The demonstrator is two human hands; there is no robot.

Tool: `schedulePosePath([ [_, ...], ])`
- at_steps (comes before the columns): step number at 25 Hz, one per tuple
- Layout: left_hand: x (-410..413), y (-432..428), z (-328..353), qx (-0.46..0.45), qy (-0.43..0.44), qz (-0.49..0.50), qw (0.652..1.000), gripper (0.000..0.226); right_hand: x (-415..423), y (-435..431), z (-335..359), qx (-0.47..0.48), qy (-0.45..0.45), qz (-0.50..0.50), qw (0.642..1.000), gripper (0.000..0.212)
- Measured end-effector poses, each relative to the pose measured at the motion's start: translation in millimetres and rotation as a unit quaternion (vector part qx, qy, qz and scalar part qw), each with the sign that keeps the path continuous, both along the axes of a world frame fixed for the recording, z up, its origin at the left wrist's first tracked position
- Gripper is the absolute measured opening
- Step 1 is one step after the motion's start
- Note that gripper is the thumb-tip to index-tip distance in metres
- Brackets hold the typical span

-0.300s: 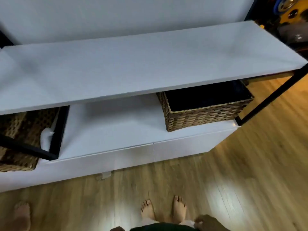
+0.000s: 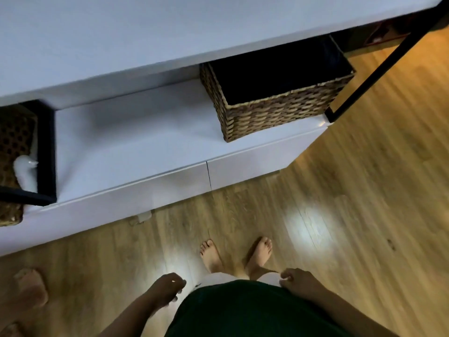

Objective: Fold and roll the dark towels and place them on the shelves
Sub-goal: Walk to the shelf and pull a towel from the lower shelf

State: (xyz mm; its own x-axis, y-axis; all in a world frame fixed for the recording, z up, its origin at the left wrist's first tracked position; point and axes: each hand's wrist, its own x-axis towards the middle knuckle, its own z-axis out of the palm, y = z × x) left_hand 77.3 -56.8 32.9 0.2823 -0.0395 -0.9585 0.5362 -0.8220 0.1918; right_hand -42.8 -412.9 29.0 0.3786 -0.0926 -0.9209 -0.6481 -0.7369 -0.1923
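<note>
Right now your left grip (image 2: 167, 287) and right grip (image 2: 300, 282) hang loosely curled and empty beside your green shirt (image 2: 243, 310). Ahead, two white shelves, upper shelf (image 2: 145, 32) over lower shelf (image 2: 133, 142), run left to right. Two wicker baskets sit there, left basket (image 2: 14, 142) and right basket (image 2: 274, 117). Whether the right one's dark inside is towels, you cannot tell.

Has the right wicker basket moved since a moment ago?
No. The wicker basket sits by the black frame leg, as before; only the camera tilted.
</note>
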Motion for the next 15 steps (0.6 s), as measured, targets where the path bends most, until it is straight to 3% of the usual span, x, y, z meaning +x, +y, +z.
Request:
schedulePosePath([
  [8, 13, -68, 7, -0.015, -0.036, 0.012, 0.999, 0.019, -56, -40, -7, 0.024, -0.026, -0.022, 0.999, 0.037],
  [15, -6, -216, 19, 0.020, -0.122, -0.141, 0.982, 0.015, -106, -153, -9, 0.037, -0.061, -0.148, 0.986, 0.040],
])
